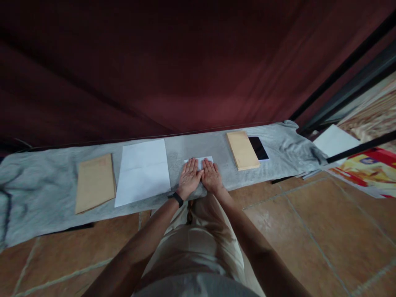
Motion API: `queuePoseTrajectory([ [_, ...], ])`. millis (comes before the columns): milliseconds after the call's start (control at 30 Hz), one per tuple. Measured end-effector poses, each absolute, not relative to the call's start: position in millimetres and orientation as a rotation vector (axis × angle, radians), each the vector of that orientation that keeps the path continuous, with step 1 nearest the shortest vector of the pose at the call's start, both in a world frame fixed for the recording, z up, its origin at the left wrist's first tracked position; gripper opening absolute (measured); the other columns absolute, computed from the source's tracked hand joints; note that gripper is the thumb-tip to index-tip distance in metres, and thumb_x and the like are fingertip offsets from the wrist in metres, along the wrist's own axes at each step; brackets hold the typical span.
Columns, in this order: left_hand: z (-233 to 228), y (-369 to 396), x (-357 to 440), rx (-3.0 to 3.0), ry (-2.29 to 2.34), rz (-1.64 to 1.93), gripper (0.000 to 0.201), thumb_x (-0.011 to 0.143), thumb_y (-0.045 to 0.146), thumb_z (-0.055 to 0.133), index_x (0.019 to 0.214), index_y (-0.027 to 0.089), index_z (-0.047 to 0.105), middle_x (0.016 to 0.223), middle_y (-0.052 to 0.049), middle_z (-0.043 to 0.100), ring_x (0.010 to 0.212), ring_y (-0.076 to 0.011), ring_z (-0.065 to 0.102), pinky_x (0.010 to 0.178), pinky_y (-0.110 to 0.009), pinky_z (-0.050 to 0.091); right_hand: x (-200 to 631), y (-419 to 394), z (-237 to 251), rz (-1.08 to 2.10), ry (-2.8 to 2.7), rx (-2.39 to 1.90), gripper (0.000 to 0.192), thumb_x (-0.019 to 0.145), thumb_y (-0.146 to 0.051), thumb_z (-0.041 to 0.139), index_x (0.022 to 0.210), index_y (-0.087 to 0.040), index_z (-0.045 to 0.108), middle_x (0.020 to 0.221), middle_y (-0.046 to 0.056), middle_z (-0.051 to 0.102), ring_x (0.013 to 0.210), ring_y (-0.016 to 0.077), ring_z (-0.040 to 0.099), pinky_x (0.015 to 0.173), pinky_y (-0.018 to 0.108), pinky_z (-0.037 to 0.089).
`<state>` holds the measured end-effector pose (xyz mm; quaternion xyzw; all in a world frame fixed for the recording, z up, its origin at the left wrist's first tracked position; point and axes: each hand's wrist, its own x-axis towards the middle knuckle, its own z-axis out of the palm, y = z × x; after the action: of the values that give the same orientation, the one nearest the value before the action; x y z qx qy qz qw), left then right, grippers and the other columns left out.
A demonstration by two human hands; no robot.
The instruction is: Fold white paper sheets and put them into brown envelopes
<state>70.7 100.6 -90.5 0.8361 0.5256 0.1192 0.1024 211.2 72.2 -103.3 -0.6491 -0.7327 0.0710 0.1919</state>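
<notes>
My left hand (189, 177) lies flat, palm down, on a small piece of white paper (201, 159), with its fingers stretched out. Beside it my right hand (211, 175) rests flat on the same paper, the two thumbs touching or nearly so. The paper's far edge shows past the fingertips; its near part is hidden under the hands, so I cannot tell whether it is folded. To the left is a large white sheet (143, 172) with a faint crease across it.
A grey cloth (198, 144) covers the narrow table. Brown envelopes (95, 182) lie at the left. On the right, a stack of tan envelopes (243, 150) partly covers a dark tablet or phone (258, 148). A dark red curtain (185, 82) hangs behind; black metal bars (349, 57) stand right.
</notes>
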Motion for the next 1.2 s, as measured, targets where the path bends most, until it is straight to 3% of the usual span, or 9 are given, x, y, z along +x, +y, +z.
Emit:
queuePoseTrajectory([
  [600, -93.4, 89.6, 59.4, 2.365, 1.714, 0.472, 0.064, 0.102, 0.035, 0.032, 0.159, 0.005, 0.032, 0.166, -0.017, 0.029, 0.158, -0.0272, 0.020, 0.129, -0.049, 0.016, 244.4, 75.0, -99.7, 0.152, -1.985, -1.824, 0.055, 0.108, -0.034, 0.030, 0.156, -0.009, 0.041, 0.160, 0.019, 0.042, 0.151, 0.0296, 0.036, 0.124, 0.055, 0.022],
  [867, -93.1, 90.3, 59.0, 2.396, 1.706, 0.416, 0.061, 0.101, 0.026, 0.029, 0.158, 0.003, 0.033, 0.167, -0.017, 0.029, 0.158, -0.0263, 0.017, 0.129, -0.048, 0.014, 208.6, 94.0, -93.6, 0.321, -2.265, -1.609, 0.054, 0.109, -0.033, 0.024, 0.156, -0.015, 0.042, 0.161, 0.011, 0.042, 0.153, 0.0205, 0.032, 0.127, 0.045, 0.023],
  [1200, -92.4, 89.0, 59.2, 2.362, 1.701, 0.486, 0.062, 0.102, 0.031, 0.032, 0.158, 0.005, 0.033, 0.166, -0.016, 0.030, 0.157, -0.0261, 0.020, 0.129, -0.048, 0.015, 227.1, 93.5, -101.7, 0.213, -2.186, -1.750, 0.054, 0.108, -0.037, 0.032, 0.157, -0.016, 0.040, 0.163, 0.012, 0.038, 0.153, 0.0245, 0.033, 0.125, 0.048, 0.022],
])
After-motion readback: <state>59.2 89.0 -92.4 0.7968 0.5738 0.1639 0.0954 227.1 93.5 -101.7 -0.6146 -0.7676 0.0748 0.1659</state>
